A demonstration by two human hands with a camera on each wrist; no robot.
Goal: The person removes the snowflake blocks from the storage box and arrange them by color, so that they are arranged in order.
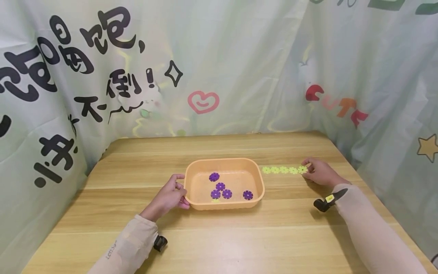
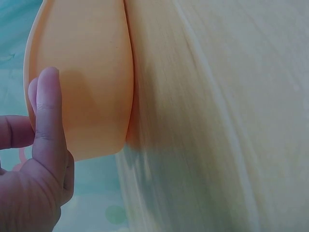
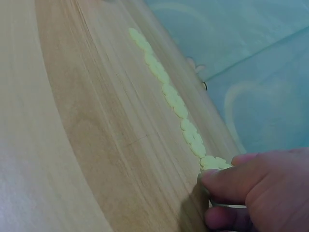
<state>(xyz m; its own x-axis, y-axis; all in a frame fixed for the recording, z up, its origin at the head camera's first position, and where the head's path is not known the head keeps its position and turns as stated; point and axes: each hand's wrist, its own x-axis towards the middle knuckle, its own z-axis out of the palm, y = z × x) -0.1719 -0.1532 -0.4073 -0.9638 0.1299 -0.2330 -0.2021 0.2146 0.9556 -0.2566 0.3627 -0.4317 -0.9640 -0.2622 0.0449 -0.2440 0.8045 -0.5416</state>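
An orange plastic tray [image 1: 224,206] stands on the table in the head view, with several purple snowflake discs [image 1: 220,187] lying flat inside. A bit of yellow shows at its near wall, beside the lower purple disc. My left hand [image 1: 170,196] holds the tray's left end; in the left wrist view its fingers [image 2: 48,104] lie along the outer wall and the thumb is at the rim. To the tray's right, several yellow snowflake discs [image 1: 284,170] form a straight row, edge to edge. My right hand [image 1: 319,172] pinches the yellow snowflake disc [image 3: 215,163] at the row's right end.
The wooden table [image 1: 226,243] has its far edge against a printed cloth curtain [image 1: 239,76], which also hangs along both sides. Black wrist cameras [image 1: 321,205] are strapped to both sleeves.
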